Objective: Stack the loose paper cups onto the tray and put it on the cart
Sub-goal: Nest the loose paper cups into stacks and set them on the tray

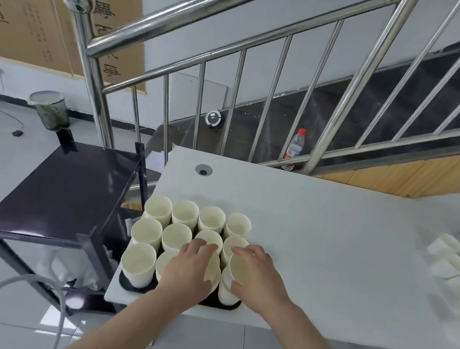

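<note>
The black tray [125,281] sits at the near left corner of the white worktop [318,231], already packed with rows of upright paper cups [155,213], so most of the stacking looks done. The left hand [190,269] curls round a cup in the near row, while the right hand [259,276] grips a tilted cup [239,267] going onto the near right stack. A few loose cups [445,252] lie well apart at the worktop's right edge, and the dark cart [67,190] just left of the worktop carries no tray yet
</note>
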